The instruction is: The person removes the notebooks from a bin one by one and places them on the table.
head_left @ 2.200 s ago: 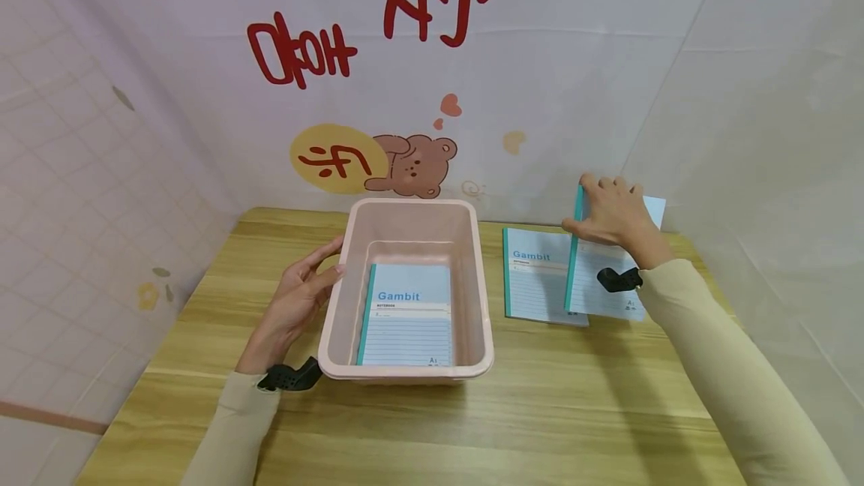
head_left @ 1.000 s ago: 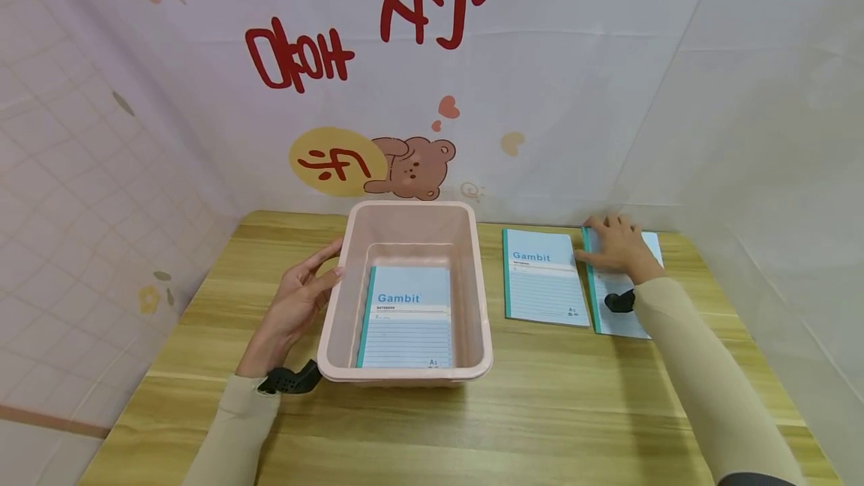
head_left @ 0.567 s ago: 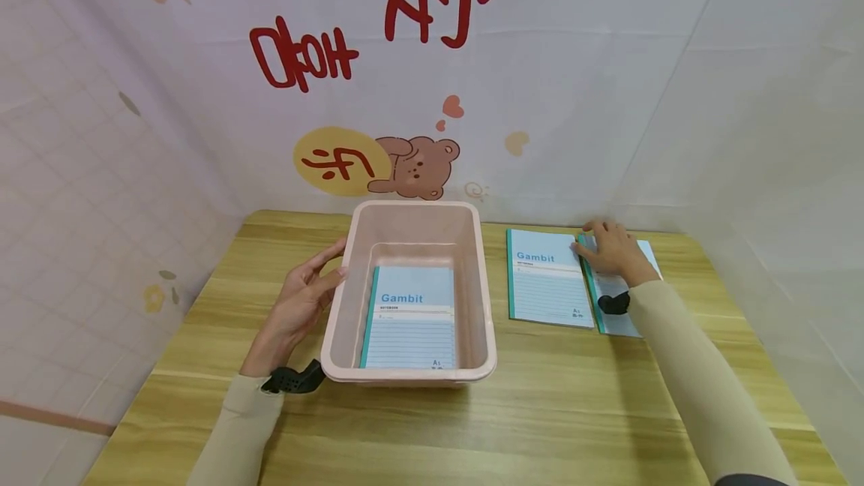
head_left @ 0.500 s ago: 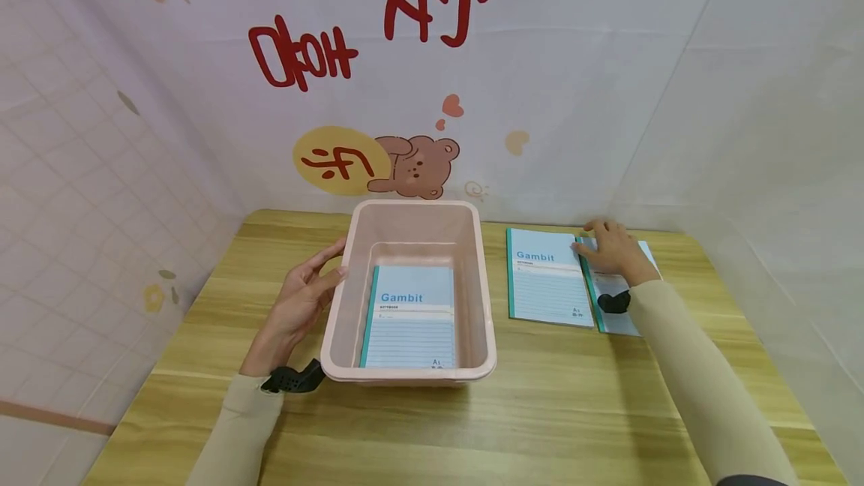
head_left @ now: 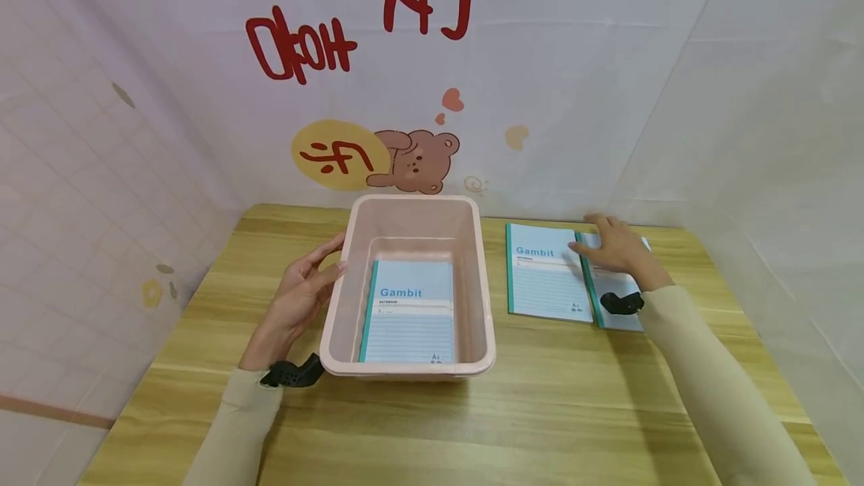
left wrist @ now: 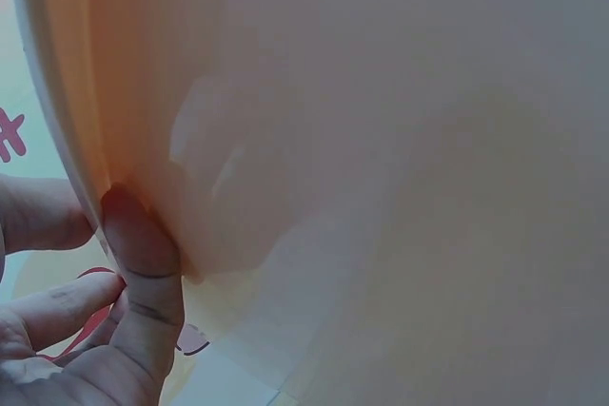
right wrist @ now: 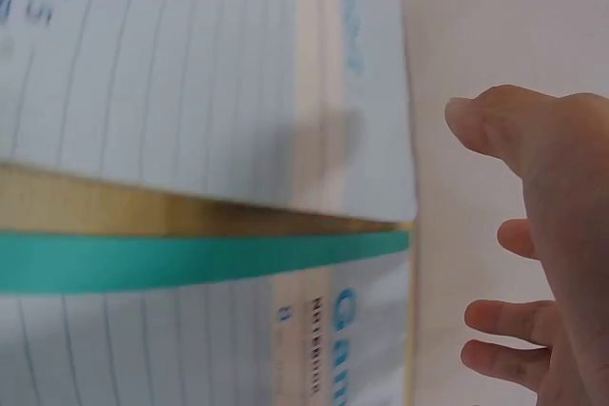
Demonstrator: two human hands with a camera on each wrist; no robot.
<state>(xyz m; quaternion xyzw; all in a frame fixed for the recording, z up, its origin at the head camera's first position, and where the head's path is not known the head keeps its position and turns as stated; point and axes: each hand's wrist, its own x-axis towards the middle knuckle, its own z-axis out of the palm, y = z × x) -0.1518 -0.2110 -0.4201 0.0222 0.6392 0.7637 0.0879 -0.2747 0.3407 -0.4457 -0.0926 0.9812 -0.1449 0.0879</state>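
My left hand [head_left: 297,295] grips the left rim of a pale pink plastic basin [head_left: 421,217]; in the left wrist view the thumb [left wrist: 143,244] lies on one side of the rim and fingers on the other. Inside the basin lies a light blue Gambit notebook [head_left: 408,328] with a green spine. Over the top of the rightmost notebook [head_left: 609,283] is my right hand [head_left: 616,247], fingers spread and holding nothing. The right wrist view shows that hand apart from the covers. A matching notebook [head_left: 548,272] lies flat just left of it, a narrow gap between the two.
Everything stands on a wood-grain table [head_left: 540,411]. A white printed cloth [head_left: 553,81] hangs right behind the table's back edge, with more cloth along both sides. Black wrist cameras are strapped at both sleeves.
My right hand laid the notebook it held flat on the right, slid it leftward closer to its neighbour, then let go and rose slightly. The left hand and basin stayed put.
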